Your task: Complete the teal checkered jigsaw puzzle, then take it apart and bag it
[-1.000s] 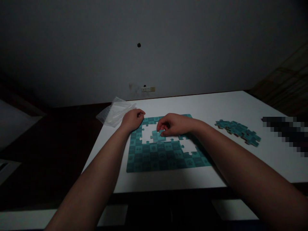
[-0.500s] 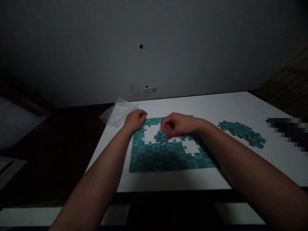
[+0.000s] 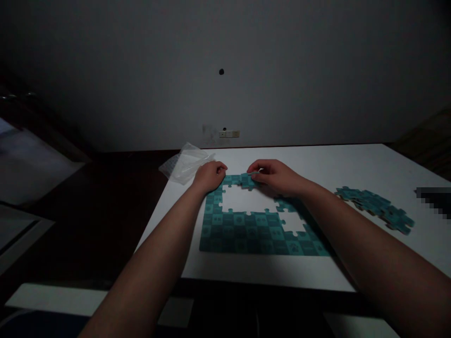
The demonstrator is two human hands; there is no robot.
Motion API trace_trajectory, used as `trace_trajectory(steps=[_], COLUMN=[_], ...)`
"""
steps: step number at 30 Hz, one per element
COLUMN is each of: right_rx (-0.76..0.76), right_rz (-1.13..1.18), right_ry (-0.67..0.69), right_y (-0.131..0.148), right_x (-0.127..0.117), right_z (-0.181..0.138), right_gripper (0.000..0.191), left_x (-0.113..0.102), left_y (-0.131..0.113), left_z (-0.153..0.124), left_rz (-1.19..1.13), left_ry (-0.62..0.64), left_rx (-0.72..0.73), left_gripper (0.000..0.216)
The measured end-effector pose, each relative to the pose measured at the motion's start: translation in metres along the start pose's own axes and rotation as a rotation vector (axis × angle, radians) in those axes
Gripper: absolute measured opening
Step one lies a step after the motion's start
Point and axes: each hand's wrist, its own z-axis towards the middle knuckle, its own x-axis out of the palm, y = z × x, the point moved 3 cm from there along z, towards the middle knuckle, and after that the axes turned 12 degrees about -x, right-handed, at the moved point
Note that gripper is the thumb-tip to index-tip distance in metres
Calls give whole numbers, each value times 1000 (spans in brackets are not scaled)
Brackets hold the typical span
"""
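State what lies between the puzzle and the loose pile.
In the head view, the right forearm crosses between the puzzle and the pile; a strip of white table shows between forearm and pile.

Teal checkered puzzle (image 3: 243, 232) — flat, incomplete, 1 piece (image 3: 245, 181) pinched at its far side, other pieces (image 3: 377, 206) — heaped, overlapping — to its right

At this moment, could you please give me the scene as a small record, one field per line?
left hand: curled at the far left corner of the puzzle
right hand: pinching a puzzle piece near the puzzle's far side
puzzle: teal, with one large and one smaller white gap
loose pieces: heaped on the table, right of the puzzle
plastic bag: beyond the left hand
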Motion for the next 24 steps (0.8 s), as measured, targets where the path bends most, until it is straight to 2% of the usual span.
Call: trace_trajectory(steps=[4, 12, 18, 24], right_rx=[14, 39, -52, -55], right_rz=[-58, -281, -289, -305], right_ry=[-128, 52, 58, 37], right_y=[-6, -8, -14, -11], right_x=[-10, -6, -6, -3], right_z=[-1, -2, -2, -2], right_gripper=[35, 37, 36, 37], left_x=[-1, -2, -3, -2], left_y=[-2, -3, -2, -1], left_z=[-1, -1, -1, 0], left_rz=[1, 12, 15, 14], left_ry=[-5, -6, -4, 3], left_rx=[1, -12, -14, -12], left_gripper=[29, 29, 28, 29])
